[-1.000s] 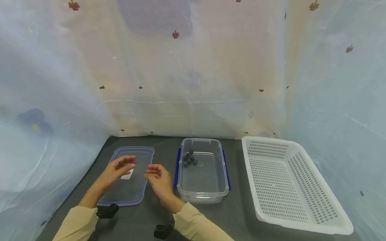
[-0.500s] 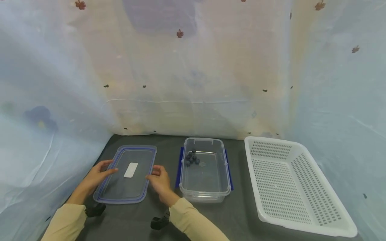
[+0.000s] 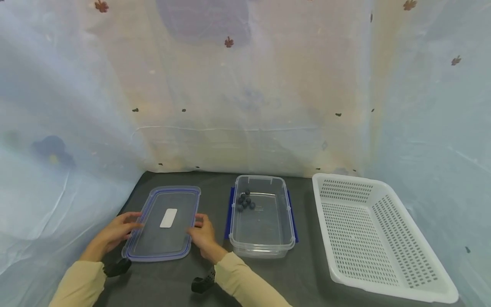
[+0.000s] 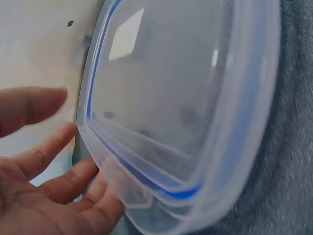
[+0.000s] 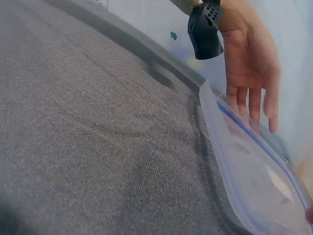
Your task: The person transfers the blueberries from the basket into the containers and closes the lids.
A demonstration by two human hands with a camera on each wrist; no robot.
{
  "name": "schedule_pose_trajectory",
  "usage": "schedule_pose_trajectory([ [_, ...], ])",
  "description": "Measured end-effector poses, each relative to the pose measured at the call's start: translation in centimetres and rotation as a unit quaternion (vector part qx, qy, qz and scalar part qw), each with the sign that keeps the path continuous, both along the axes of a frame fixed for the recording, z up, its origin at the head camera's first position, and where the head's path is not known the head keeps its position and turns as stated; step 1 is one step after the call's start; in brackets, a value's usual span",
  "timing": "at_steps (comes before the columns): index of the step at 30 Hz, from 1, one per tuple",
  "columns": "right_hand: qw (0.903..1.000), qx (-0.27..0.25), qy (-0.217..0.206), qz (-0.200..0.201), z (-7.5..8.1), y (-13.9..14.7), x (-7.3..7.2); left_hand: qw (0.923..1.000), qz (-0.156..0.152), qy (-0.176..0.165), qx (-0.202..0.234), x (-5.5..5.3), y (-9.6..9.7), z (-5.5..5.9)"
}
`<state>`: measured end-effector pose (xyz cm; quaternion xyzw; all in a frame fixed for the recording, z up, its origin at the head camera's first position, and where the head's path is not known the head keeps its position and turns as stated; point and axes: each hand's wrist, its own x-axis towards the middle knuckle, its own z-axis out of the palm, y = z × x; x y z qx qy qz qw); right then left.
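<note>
A clear lid [image 3: 153,241] with a blue seal and a white label lies at the left over the dark cloth. My left hand [image 3: 116,233] is at its left edge. In the left wrist view the fingers [image 4: 68,186] reach the lid's rim from beneath, fairly straight, and the thumb stands apart from it. My right hand [image 3: 205,238] pinches the right edge, thumb on top; the right wrist view barely catches a fingertip [image 5: 309,214]. To the right stands a clear plastic container [image 3: 262,232] with several dark blue, blueberry-like balls [image 3: 245,201] inside.
Blue side flaps [image 3: 229,217] hang along the container. A white perforated basket [image 3: 387,238] stands at the far right. Patterned sheeting [image 3: 245,94] walls the back and sides of the dark surface [image 3: 307,277].
My left hand has moved from above the lid out to its left edge. The lid shifted left and then slightly back toward the right. My right hand has come onto the right edge.
</note>
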<state>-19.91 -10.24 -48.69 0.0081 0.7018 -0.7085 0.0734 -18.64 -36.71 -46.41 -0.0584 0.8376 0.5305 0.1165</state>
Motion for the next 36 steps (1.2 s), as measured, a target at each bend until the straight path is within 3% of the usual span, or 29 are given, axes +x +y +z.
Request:
schedule_pose_trajectory([
  [7,0.9995,-0.02,0.023,0.011,-0.2,0.6,0.0,0.9988,-0.025,0.043,-0.001,0.8,-0.8,0.2],
  [16,0.9981,-0.044,0.037,0.022,0.4,1.3,0.2,0.9947,-0.046,0.091,0.0,1.5,-0.8,2.3],
  [20,0.9946,-0.086,0.038,0.044,1.6,1.6,0.6,0.994,-0.041,0.097,-0.029,2.0,-1.0,3.7],
  [26,0.9871,-0.129,0.048,0.082,4.3,2.9,0.5,0.9903,-0.06,0.119,-0.04,2.3,-0.9,6.3],
  [32,0.9831,-0.147,0.047,0.099,7.4,5.9,-0.3,0.988,-0.077,0.133,0.015,2.4,0.5,8.6],
  [36,0.9772,-0.171,0.04,0.119,9.3,8.9,-1.0,0.9798,-0.106,0.149,0.082,2.1,2.6,9.6],
])
